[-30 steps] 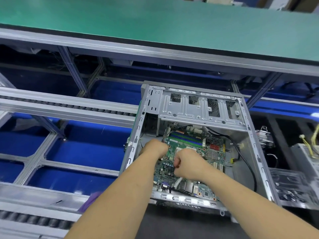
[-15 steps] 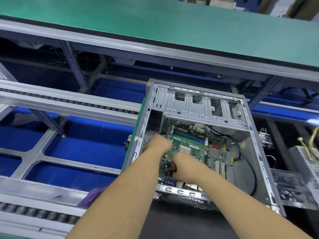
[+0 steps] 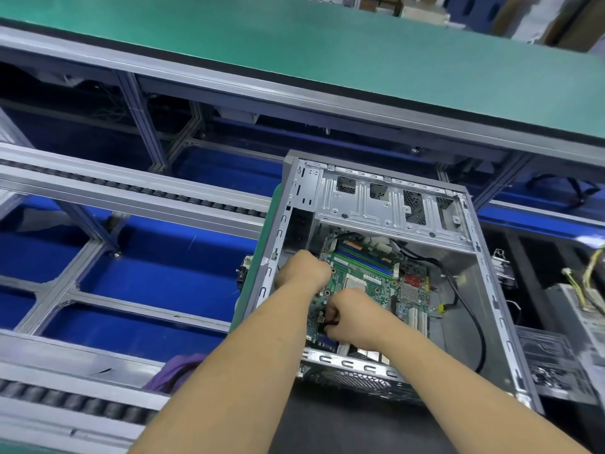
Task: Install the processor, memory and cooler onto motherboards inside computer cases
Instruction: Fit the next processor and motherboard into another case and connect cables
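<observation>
An open silver computer case point(image 3: 491, 290) lies on its side at centre right. Inside it sits a green motherboard point(image 3: 376, 290), with blue and green memory slots point(image 3: 365, 257) and the square processor socket point(image 3: 355, 282). My left hand point(image 3: 302, 270) is curled knuckles-up at the board's far left edge; its fingers are hidden. My right hand point(image 3: 355, 314) is over the board's near left part, fingertips pinched on a small dark part point(image 3: 327, 319). A black cable point(image 3: 473, 309) loops along the case's right side.
Roller conveyor rails point(image 3: 131, 191) cross on the left above blue floor. A green belt point(image 3: 294, 44) runs along the top. A purple cloth point(image 3: 176, 371) lies near my left forearm. Right of the case are a metal cooler point(image 3: 502, 267), a box with yellow wires point(image 3: 582, 306) and a plastic tray point(image 3: 550, 362).
My right hand has slid toward the board's near left and pinched a small dark part. The left hand stays at the board's left edge. The view has shifted slightly.
</observation>
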The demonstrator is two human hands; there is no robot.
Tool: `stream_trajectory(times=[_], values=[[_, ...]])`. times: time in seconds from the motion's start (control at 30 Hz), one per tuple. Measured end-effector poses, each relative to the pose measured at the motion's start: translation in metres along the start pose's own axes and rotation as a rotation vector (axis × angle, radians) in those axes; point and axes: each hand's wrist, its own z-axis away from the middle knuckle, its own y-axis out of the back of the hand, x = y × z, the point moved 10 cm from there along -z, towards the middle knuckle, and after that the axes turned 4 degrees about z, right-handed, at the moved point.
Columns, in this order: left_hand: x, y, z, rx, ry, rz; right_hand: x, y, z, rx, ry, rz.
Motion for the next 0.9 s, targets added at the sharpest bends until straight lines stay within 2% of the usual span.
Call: stream_trajectory(times=[0.57,0.9], values=[[0.0015,0.0016,0.0039,-0.016,-0.007,0.004,-0.0043,-0.0021,-0.0001,-0.026,-0.042,0.123],[0.0008,0.0021,0.0075,-0.038,-0.005,0.012,-0.0007,-0.0009,-0.001,-0.015,-0.057,0.026]])
